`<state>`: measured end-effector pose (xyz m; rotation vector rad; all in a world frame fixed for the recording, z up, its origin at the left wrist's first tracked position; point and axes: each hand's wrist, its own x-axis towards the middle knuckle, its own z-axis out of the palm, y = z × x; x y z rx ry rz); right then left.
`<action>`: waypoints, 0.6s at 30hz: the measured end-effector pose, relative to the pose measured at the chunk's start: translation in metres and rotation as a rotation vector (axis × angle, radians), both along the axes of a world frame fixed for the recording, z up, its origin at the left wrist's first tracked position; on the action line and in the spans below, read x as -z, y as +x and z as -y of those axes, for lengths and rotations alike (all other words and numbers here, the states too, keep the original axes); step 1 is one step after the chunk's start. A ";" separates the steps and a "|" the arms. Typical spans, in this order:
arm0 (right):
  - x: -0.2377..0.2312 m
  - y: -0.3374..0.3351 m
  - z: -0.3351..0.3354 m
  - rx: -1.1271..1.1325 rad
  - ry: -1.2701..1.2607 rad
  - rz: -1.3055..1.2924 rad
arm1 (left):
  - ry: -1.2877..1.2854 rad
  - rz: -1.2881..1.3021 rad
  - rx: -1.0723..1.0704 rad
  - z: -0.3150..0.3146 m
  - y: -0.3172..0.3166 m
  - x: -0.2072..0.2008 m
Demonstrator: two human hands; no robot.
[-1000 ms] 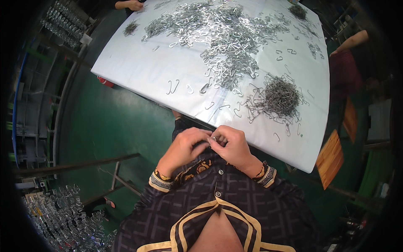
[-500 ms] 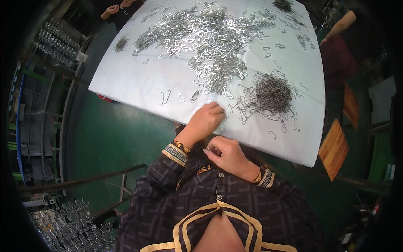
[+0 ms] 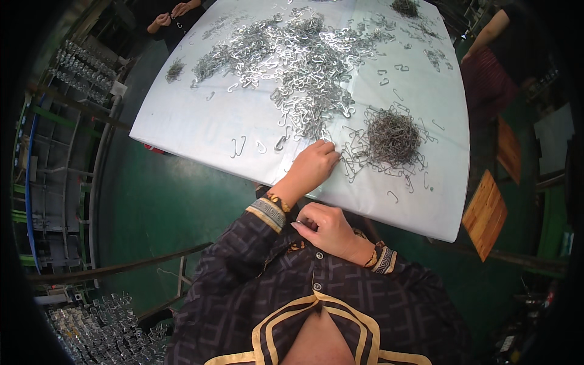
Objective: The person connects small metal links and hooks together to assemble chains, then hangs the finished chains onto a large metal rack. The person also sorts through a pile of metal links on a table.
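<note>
My left hand point(image 3: 311, 164) reaches over the table's near edge, its fingers bunched together and pointing down at the tabletop. Its fingertips are beside the loose edge of a heap of thin, dark bent wire pieces point(image 3: 394, 137); what they grip, if anything, is hidden. Just beyond that hand spreads a large pile of shiny silver carabiner-like hooks point(image 3: 313, 85). Close to my body, my right hand point(image 3: 328, 230) is closed, with curled fingers and the thumb against them. I cannot make out anything inside it.
A white covering lies over the table point(image 3: 201, 134). Stray hooks point(image 3: 238, 146) lie near its front edge. A person's hands point(image 3: 171, 17) work at the far left, and another person's arm point(image 3: 491, 33) is at the right. A wooden board point(image 3: 485, 216) stands right of the table.
My left hand has moved slightly forward and to the right, toward the wire heap. The right hand stays almost where it was, still closed.
</note>
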<state>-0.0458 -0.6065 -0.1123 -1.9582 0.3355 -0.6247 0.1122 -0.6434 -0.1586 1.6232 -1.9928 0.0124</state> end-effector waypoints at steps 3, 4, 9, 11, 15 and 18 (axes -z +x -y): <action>0.001 -0.002 -0.001 -0.008 0.000 -0.010 | 0.070 0.107 -0.073 0.012 -0.013 -0.001; 0.001 -0.003 0.000 -0.010 -0.003 -0.017 | 0.091 0.160 -0.103 0.016 -0.016 -0.003; 0.002 -0.005 0.001 -0.023 0.044 -0.022 | 0.225 0.300 -0.156 0.023 -0.029 -0.019; 0.002 -0.005 0.001 -0.018 0.051 -0.025 | 0.256 0.331 -0.164 0.024 -0.025 -0.021; -0.004 -0.004 -0.001 0.013 0.084 -0.039 | 0.241 -0.054 -0.219 0.010 -0.002 -0.015; -0.003 -0.002 -0.001 0.055 0.114 -0.047 | 0.304 -0.767 -0.146 -0.015 0.024 -0.020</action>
